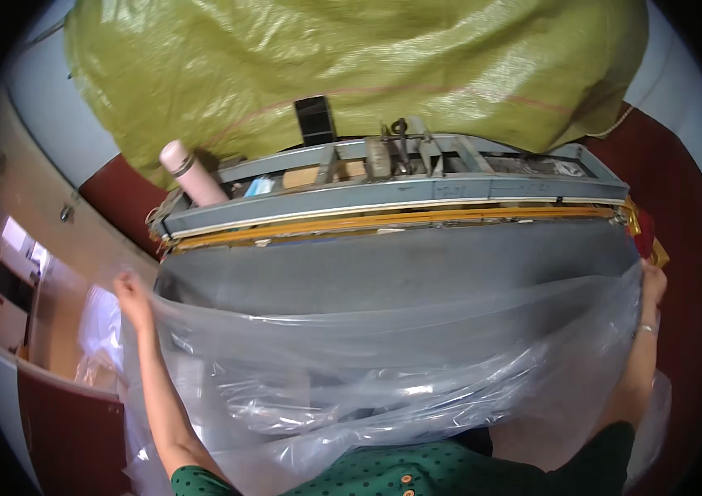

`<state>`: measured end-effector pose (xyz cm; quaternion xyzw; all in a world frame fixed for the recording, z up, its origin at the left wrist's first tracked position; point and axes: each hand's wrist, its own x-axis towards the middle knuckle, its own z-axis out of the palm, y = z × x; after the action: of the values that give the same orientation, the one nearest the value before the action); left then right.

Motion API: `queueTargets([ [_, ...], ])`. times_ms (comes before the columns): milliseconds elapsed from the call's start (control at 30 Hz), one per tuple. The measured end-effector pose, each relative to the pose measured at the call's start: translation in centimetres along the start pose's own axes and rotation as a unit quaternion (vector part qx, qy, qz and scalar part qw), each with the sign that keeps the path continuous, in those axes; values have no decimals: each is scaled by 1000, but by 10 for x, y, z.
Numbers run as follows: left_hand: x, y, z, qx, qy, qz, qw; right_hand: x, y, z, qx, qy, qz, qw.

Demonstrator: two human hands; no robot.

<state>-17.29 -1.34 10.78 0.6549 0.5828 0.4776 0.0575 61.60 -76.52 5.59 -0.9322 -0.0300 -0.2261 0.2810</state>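
Observation:
A wide sheet of clear plastic film [351,339] stretches between my two hands and hangs in folds toward my body. My left hand [132,296] is closed on its upper left corner, off the left end of the grey work surface [384,260]. At the other end, my right hand [653,283] pinches the upper right corner, close to a red and gold cloth-like bundle [648,238]. The film's top edge sags across the front of the grey surface, which shows through it.
Behind the surface runs an orange-yellow strip [417,221] and a grey metal frame [384,192]. On the frame stand a pink bottle [194,175], a dark phone-like slab [314,120] and a metal clamp [401,145]. Yellow-green woven sheeting [351,58] covers the back. A door [61,202] is at left.

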Motion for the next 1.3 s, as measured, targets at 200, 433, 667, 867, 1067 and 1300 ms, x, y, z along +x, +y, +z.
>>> queueTargets([
  [200,-33,-87,68,-4,-221,96,970,-33,-35,24,-189,25,49,980],
  [433,-80,101,85,-101,-222,221,944,-35,-48,38,-202,15,59,977],
  [667,-335,382,110,-296,-599,329,668,-41,-48,37,-170,86,-15,981],
  [867,-446,452,111,-228,-631,401,624,-41,-61,30,-165,76,12,983],
  [1067,-403,368,62,-249,-887,69,382,-41,-58,37,-152,42,6,987],
  [1300,-238,45,-61,367,-691,301,546,-27,-17,50,-192,12,6,981],
])
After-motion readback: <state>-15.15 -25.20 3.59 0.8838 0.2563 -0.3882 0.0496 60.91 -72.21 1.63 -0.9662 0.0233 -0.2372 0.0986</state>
